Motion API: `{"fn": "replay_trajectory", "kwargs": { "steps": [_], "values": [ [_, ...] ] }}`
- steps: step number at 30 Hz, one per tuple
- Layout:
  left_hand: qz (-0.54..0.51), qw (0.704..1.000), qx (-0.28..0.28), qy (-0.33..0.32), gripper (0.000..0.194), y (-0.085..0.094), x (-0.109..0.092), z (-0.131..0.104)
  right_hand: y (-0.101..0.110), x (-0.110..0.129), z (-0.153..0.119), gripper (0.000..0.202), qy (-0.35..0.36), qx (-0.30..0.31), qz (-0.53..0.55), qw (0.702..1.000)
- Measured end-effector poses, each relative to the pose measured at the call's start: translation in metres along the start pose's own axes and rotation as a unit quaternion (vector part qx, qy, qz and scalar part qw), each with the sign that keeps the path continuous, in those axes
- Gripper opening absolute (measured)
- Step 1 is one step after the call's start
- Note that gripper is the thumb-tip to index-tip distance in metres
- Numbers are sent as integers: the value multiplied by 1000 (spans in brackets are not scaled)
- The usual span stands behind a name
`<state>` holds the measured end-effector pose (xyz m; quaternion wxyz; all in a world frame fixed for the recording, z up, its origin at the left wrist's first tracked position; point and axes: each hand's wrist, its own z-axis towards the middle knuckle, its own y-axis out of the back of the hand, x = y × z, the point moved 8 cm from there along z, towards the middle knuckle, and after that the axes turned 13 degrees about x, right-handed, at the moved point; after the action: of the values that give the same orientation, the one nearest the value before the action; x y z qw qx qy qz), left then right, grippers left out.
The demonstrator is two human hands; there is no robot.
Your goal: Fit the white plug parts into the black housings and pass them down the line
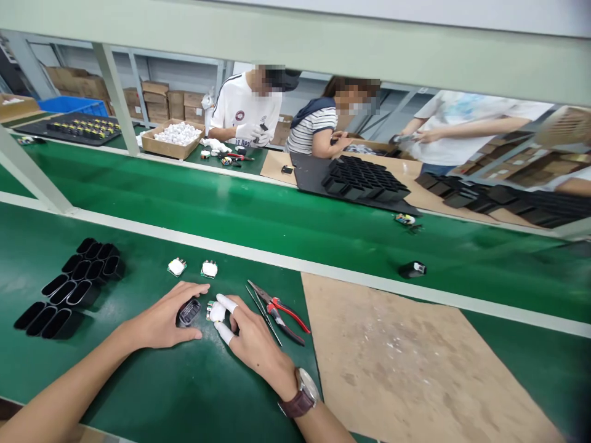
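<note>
My left hand (168, 317) curves around a black oval housing (189, 312), whose open end faces me; thumb and index finger are spread apart. Just to its right, my right hand (249, 329), with white covers on two fingertips, grips a small circuit board with a white top (216, 311) between finger and thumb. Two similar white-topped boards, one on the left (176, 266) and one on the right (209, 269), lie beyond my hands on the green table (152, 381). Tweezers (265, 317) and red-handled pliers (281, 312) rest right of my right hand.
Several black housings (80, 271) stand at the left. A cardboard sheet (392, 363) covers the table's right part. Beyond a pale rail (231, 247), a green belt (240, 209) carries a black housing (412, 269) and a board (405, 219). People work across it.
</note>
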<state>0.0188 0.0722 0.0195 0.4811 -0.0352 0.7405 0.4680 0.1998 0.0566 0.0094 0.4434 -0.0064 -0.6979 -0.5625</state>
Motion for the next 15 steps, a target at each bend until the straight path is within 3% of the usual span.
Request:
{"fn": "replay_trajectory", "kwargs": {
  "steps": [3,7,11,15],
  "values": [
    [9,1000,-1,4,78,2,3,0,3,5,-3,50,-7,-15,-45,999],
    [46,998,-52,2,66,9,6,0,6,11,-7,46,-21,-51,-177,983],
    [76,995,-65,5,68,12,8,0,-6,22,-5,37,13,5,-341,940],
    [90,994,-51,15,71,16,13,0,-7,23,-4,27,18,16,-371,928]
  ]
}}
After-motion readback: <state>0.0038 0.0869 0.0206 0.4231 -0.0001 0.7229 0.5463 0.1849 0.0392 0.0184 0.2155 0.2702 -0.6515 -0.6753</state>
